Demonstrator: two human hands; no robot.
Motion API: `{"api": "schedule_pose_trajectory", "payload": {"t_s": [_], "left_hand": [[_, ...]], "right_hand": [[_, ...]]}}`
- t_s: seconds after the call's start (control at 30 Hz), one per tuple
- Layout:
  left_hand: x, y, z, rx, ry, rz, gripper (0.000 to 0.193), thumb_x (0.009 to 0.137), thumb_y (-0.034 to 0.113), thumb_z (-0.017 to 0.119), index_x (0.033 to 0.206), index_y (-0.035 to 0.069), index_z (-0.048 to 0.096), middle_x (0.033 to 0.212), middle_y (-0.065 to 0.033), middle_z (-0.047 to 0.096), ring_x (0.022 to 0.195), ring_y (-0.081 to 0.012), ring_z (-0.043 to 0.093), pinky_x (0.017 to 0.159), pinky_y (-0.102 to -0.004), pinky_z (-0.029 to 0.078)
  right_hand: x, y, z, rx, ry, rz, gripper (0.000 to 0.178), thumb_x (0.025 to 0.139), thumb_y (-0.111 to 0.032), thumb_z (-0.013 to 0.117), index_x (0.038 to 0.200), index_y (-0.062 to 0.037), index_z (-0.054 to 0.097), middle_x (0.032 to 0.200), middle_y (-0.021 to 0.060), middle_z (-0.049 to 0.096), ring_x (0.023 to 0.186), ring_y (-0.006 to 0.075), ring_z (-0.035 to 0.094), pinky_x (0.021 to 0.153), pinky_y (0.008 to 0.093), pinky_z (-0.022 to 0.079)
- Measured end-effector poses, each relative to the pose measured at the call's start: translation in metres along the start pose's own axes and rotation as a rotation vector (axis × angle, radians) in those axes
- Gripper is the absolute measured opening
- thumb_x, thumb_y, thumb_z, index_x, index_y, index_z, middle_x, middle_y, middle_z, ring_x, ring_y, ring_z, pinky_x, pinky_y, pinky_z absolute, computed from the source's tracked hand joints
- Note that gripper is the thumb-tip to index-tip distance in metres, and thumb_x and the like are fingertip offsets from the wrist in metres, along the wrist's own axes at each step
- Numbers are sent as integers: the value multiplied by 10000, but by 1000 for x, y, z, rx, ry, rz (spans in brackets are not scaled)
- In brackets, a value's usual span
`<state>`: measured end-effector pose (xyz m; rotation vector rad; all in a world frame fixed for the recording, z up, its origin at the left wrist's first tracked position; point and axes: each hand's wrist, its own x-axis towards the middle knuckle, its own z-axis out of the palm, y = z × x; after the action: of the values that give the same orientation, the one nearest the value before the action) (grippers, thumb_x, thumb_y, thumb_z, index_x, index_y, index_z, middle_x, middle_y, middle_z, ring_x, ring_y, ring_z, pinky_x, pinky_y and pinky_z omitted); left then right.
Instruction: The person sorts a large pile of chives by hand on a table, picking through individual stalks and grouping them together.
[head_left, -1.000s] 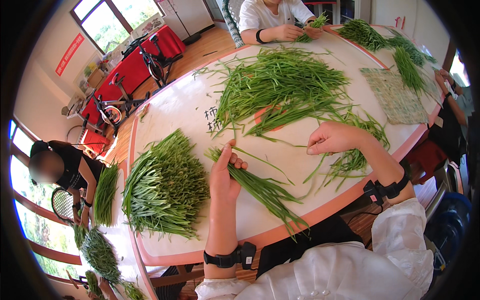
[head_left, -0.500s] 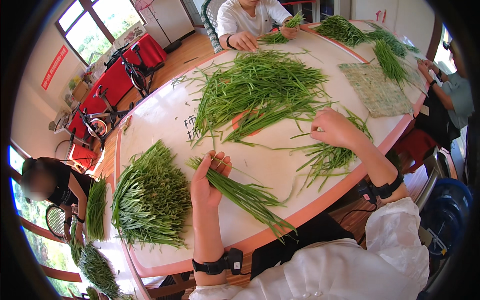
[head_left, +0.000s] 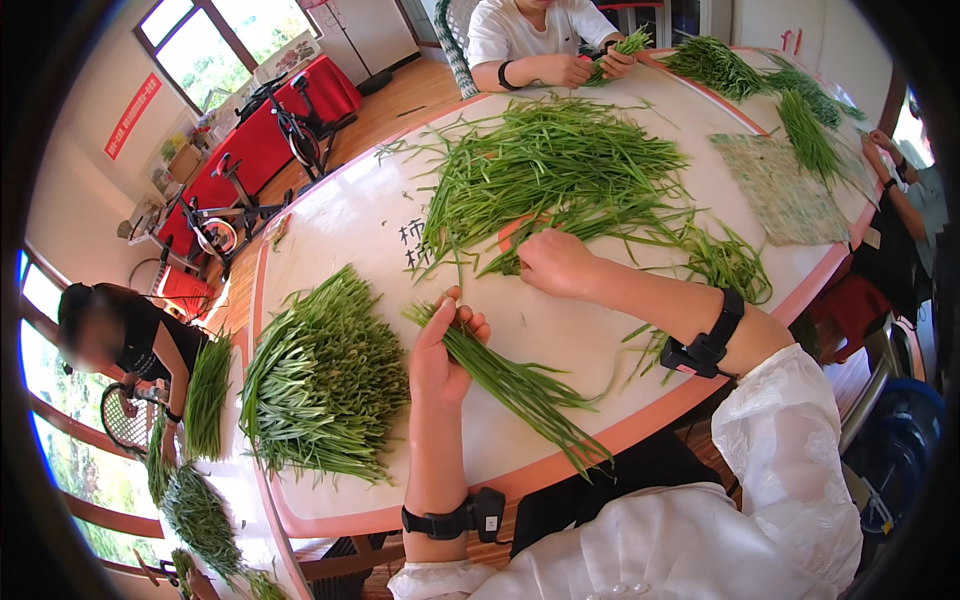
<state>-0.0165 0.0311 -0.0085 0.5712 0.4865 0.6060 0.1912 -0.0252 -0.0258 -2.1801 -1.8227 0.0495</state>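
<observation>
1. Head view: my left hand (head_left: 440, 350) is clamped around a bunch of green stalks (head_left: 530, 400), thumb on one side, fingers on the other.
2. Bunch position: slanted above the near part of the white table (head_left: 345, 225), short end by my thumb, long ends trailing toward the pink edge on my side.
3. My right hand (head_left: 556, 264): fingers curled in together at the near edge of the big loose heap (head_left: 560, 160). Tips hidden; can't tell if a stalk is pinched in there.
4. Heap sits mid-table, stalks crossing every way, beyond both my hands.
5. Neat pile (head_left: 325, 380) on my left, just beside my left forearm, much tidier than the heap.
6. Small tangle of stalks (head_left: 725, 265) near the right edge, beyond my right forearm. Green-flecked mat (head_left: 778, 190) past that.
7. Black strap on each forearm, left (head_left: 440, 522) and right (head_left: 712, 340).
8. Across the table: co-worker in a white shirt (head_left: 535, 45), both hands at a small green bunch (head_left: 630, 45).
9. Far left: another co-worker in black (head_left: 150, 340), long bundle (head_left: 208, 400) nearby.
</observation>
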Motion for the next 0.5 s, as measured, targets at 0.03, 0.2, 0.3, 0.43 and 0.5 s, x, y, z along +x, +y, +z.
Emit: {"api": "schedule_pose_trajectory", "payload": {"t_s": [0.03,0.2,0.3,0.43,0.5], "left_hand": [[-1,1,0,-6,7,0,222,892,133,495,1097,50,492,776,-57,534,714,-188,546,661,-325,490],[-5,1,3,7,28,1,227,888,129,504,1100,48,492,788,-58,531,697,-179,539,644,-316,489],[-4,-2,3,26,21,-6,209,885,125,503,1080,48,496,788,-57,532,698,-174,539,640,-311,486],[-5,-2,6,53,8,-19,181,881,119,501,1050,54,503,787,-51,536,694,-164,538,629,-302,480],[-6,-2,9,52,5,-25,176,880,119,503,1046,60,506,783,-45,541,684,-158,538,620,-298,477]], "right_hand": [[3,-2,-2,73,-88,2,271,715,-257,626,789,3,615,743,141,614,705,287,592,640,371,468],[-22,-3,-53,734,-503,152,200,758,-196,628,772,1,599,728,74,638,648,147,599,616,265,476],[-44,10,-64,975,-592,189,181,808,-182,604,826,-3,594,750,61,639,654,109,594,599,242,482],[-63,23,-68,1147,-562,244,184,813,-176,586,844,5,602,747,68,643,661,118,608,601,254,494],[-69,28,-67,1002,-497,243,173,801,-157,585,840,11,605,733,72,642,654,116,610,600,250,490]]}}
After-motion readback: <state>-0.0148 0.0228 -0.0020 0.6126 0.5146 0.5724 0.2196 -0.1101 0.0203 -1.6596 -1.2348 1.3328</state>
